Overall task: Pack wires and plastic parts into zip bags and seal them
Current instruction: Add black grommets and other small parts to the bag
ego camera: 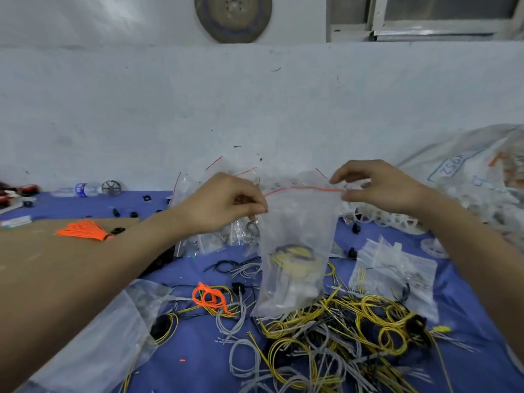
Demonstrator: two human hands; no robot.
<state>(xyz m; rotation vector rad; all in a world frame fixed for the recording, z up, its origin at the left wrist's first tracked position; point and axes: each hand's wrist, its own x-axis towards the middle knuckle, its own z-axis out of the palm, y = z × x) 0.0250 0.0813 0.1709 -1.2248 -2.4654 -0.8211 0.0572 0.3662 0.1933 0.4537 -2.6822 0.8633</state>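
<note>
A clear zip bag [295, 239] with a red zip line hangs upright above the blue table [198, 355]. Coiled yellow and black wires and a white plastic part lie in its bottom. My left hand [226, 202] pinches the bag's top left corner. My right hand [377, 185] pinches the top right corner at the red line. The bag's bottom touches a heap of loose yellow, grey and black wires [340, 336].
Filled zip bags [394, 273] lie to the right, more behind the hands [215, 239]. An orange wire coil [209, 297] lies centre left, an orange bundle [82, 229] on the cardboard sheet [37, 262]. Empty bags [113, 336] lie bottom left. White plastic rings [391, 219] and a big sack [467, 168] stand right.
</note>
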